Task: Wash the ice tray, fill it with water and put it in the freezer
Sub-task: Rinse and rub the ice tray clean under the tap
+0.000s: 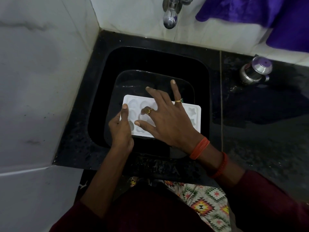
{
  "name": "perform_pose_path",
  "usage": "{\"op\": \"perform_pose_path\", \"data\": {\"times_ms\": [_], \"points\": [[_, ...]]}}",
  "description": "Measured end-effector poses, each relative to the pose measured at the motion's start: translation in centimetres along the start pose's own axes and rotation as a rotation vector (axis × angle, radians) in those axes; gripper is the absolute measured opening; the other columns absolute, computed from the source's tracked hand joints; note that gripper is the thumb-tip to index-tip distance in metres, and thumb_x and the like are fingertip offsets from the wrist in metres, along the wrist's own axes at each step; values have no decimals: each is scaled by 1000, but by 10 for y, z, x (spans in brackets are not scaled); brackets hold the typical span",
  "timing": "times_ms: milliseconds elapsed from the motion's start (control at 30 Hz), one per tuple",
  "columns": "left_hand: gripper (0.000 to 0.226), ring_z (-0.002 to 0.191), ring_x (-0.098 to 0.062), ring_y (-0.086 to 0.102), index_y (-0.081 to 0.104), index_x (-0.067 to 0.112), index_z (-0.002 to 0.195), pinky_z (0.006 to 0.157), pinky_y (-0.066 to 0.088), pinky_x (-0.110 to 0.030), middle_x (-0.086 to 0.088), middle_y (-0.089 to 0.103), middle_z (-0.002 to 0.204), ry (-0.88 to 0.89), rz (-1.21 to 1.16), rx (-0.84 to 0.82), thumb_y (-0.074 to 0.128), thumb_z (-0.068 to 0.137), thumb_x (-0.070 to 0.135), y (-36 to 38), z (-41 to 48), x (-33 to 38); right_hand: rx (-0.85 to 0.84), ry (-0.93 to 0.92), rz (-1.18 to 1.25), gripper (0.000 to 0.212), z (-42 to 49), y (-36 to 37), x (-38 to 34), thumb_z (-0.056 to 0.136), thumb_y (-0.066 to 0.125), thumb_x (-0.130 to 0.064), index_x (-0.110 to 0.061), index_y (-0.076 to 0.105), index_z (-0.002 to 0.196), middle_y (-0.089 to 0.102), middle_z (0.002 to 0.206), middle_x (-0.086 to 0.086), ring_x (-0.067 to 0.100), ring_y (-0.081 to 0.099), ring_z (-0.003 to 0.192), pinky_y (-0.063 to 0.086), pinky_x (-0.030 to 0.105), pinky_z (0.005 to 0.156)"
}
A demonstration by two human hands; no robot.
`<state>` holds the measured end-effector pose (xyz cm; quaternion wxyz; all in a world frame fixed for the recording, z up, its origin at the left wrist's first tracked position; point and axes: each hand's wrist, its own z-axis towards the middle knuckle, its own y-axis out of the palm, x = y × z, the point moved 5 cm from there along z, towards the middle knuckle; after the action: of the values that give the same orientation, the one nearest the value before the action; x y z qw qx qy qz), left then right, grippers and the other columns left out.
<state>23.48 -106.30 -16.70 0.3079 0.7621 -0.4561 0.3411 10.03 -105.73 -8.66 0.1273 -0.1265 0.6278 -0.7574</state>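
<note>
Washing step: ice tray (192, 118) low in the sink (150, 59), 6 o'clock from the tap (170, 20).
Best to rub every cavity while the rim is steadied; the left hand (120, 129) pinches the 9 o'clock edge, thumb on top, and the right hand (167, 121) lies flat across the cavities, fingers spread, grip apart.

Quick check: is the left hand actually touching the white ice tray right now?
Touching. The head view shows the left hand holding the ice tray at its left edge, with the thumb lying on the rim and no gap.
</note>
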Motion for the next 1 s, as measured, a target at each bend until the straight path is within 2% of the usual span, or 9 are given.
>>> {"op": "perform_pose_path", "data": {"times_ms": [100, 167, 367, 633, 900, 1000], "points": [[32, 86, -27, 74, 74, 6, 101, 77, 61, -39, -12, 77, 96, 9, -5, 0, 61, 100, 35, -1, 1, -1, -30, -32, 6, 62, -3, 3, -1, 99, 31, -70, -29, 77, 102, 45, 153, 13, 25, 43, 140, -3, 59, 123], [30, 85, -26, 74, 74, 9, 97, 80, 60, -41, -9, 78, 92, 4, -9, 5, 62, 99, 36, -1, 2, -1, -42, -44, 8, 62, -4, 6, -3, 98, 32, -71, -29, 78, 99, 46, 153, 13, 26, 43, 141, 1, 60, 123], [27, 83, -23, 74, 74, 11, 93, 72, 62, -35, -6, 78, 90, 2, -15, 0, 62, 99, 34, -4, 2, -1, -33, -63, 20, 62, -6, 8, -8, 97, 35, -72, -27, 77, 103, 48, 151, 14, 28, 43, 141, 5, 62, 122], [26, 80, -20, 75, 73, 14, 91, 71, 62, -33, -2, 78, 85, 3, -18, 1, 62, 99, 35, -8, 2, -2, -4, -131, -11, 68, -4, 10, -11, 98, 33, -71, -21, 79, 95, 47, 151, 17, 32, 46, 138, 5, 62, 123], [25, 81, -19, 75, 74, 13, 93, 72, 61, -34, -3, 78, 88, 1, -23, 4, 62, 99, 35, -9, 4, -1, 39, -137, -3, 62, -2, 5, -12, 99, 38, -68, -20, 78, 95, 50, 149, 16, 31, 47, 137, 10, 63, 121], [25, 79, -19, 75, 73, 13, 91, 68, 61, -32, -2, 78, 85, -4, -30, 2, 62, 99, 34, -9, 4, -1, 17, -148, -20, 62, -2, 7, -11, 99, 36, -68, -22, 79, 97, 49, 150, 17, 32, 46, 138, 7, 62, 122]]}}
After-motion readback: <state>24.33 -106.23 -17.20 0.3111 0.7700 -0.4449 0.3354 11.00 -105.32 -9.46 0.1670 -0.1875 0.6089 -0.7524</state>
